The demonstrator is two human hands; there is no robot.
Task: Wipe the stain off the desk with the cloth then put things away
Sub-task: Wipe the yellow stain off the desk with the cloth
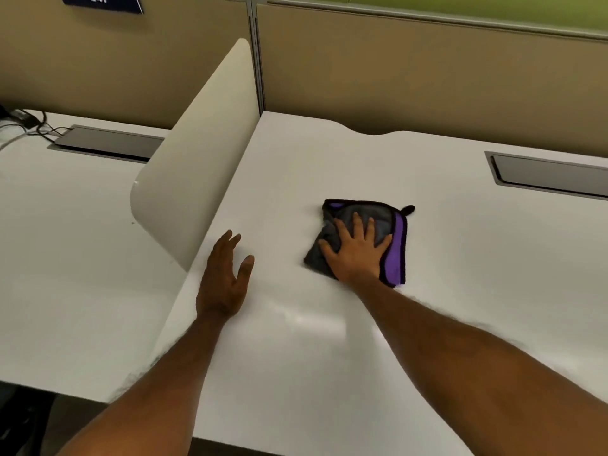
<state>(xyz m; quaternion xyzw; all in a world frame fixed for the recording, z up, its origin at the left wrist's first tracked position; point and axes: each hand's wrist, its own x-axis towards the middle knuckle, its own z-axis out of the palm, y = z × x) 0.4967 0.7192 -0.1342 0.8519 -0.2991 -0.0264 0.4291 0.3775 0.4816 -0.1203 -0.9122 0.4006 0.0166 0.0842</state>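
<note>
Head view looks down on a smooth white laminate desk (pixel 329 159) with both bare forearms reaching out over it. A folded grey microfibre cloth with a purple side and black trim (pixel 383 217) lies flat on the desk, right of centre and well back from the near edge; a small black loop sticks out at its far right corner. The right hand (pixel 357 255) presses down on the cloth with its palm flat and its fingers straight and spread wide, covering the near left part of it. The left hand (pixel 225 281) holds nothing: its fingers are straight and close together, the thumb is set apart, and it sits low over the desk, well apart from the cloth. Whether it touches the surface cannot be told.

Just left of the left hand stands a cream rounded divider panel (pixel 197 179), upright between this desk and the next one. A beige fabric partition wall (pixel 427 77) runs along the back. A grey recessed cable hatch (pixel 552 176) is set into the desk at the far right, and a second grey hatch (pixel 108 143) is in the neighbouring desk, with black cables (pixel 29 123) beside it. A dark blue sign (pixel 102 1) hangs at the top left, its lettering blurred.
</note>
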